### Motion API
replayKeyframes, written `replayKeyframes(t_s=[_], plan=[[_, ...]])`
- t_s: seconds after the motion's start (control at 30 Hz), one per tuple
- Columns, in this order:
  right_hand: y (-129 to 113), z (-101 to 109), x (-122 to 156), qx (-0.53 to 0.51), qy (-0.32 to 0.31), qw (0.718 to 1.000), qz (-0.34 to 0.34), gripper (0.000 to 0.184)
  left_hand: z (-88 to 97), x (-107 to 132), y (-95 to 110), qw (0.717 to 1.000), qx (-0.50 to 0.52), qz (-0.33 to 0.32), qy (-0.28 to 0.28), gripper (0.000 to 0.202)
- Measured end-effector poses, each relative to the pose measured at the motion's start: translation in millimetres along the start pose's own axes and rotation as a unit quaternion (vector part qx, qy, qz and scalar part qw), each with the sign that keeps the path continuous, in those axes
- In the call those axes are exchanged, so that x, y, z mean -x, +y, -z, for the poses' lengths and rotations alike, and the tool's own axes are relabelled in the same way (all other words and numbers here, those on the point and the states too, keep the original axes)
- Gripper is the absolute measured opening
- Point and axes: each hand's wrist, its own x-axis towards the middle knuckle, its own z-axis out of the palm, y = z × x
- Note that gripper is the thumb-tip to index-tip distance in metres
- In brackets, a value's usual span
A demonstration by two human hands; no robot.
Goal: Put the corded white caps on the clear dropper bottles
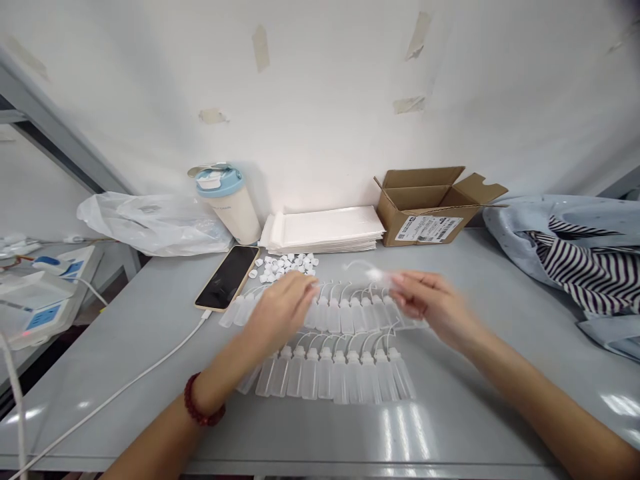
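Two rows of small translucent plastic bottles [325, 377] lie on the grey table, each with a white neck and a thin curved tube. My left hand [285, 300] is over the left part of the back row [345, 315], fingers pressed together; whatever they pinch is hidden. Beside its fingertips is a pile of small white caps [285, 267]. My right hand [425, 297], slightly blurred, grips a small plastic bottle [377, 275] above the right end of the back row. The bottle's white neck and curved tube point left, and its body is mostly behind the fingers.
Behind the caps lies a stack of white padded envelopes [325, 230]. An open cardboard box [425, 213] stands right of it. Further left are a phone [227, 279] with a white cable, a blue-lidded cup [233, 203] and a plastic bag [155, 223]. Striped cloth [585, 267] lies at right.
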Motion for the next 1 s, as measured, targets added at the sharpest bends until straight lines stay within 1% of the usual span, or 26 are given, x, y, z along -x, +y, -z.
replayKeyframes(t_s=[0.03,0.07,0.13,0.2,0.23,0.27,0.33,0.5,0.7,0.8,0.87,1.0], plan=[[-1,9,-4,0.026,0.058,0.998,0.026,0.035,1.2,-2,-12,0.999,-0.029,0.041,0.007,0.019],[-2,18,-9,0.063,0.119,0.990,0.051,0.031,2.5,-3,-24,0.997,-0.046,0.064,0.017,0.020],[-3,36,-17,0.174,0.216,0.958,0.078,0.031,5.4,-4,-48,0.993,-0.069,0.094,0.034,0.023],[0,52,-24,0.285,0.274,0.916,0.073,0.034,7.5,-4,-68,0.988,-0.089,0.119,0.044,0.026],[2,58,-28,0.335,0.285,0.896,0.066,0.036,7.9,-3,-75,0.986,-0.096,0.127,0.045,0.027],[5,62,-31,0.375,0.291,0.878,0.063,0.037,7.8,-2,-81,0.985,-0.100,0.132,0.044,0.027],[12,69,-36,0.408,0.298,0.861,0.057,0.037,6.4,-1,-87,0.985,-0.104,0.135,0.037,0.027],[26,72,-42,0.438,0.292,0.848,0.059,0.033,1.3,1,-89,0.986,-0.108,0.125,0.029,0.027],[34,75,-48,0.471,0.272,0.835,0.082,0.026,-3.0,2,-90,0.987,-0.112,0.115,0.029,0.024],[34,75,-48,0.485,0.263,0.828,0.096,0.024,-3.8,2,-89,0.987,-0.112,0.112,0.029,0.023],[31,74,-46,0.494,0.258,0.824,0.103,0.025,-3.0,0,-86,0.987,-0.108,0.111,0.033,0.022],[17,72,-35,0.525,0.225,0.814,0.105,0.021,1.8,-3,-75,0.989,-0.091,0.110,0.048,0.020]])
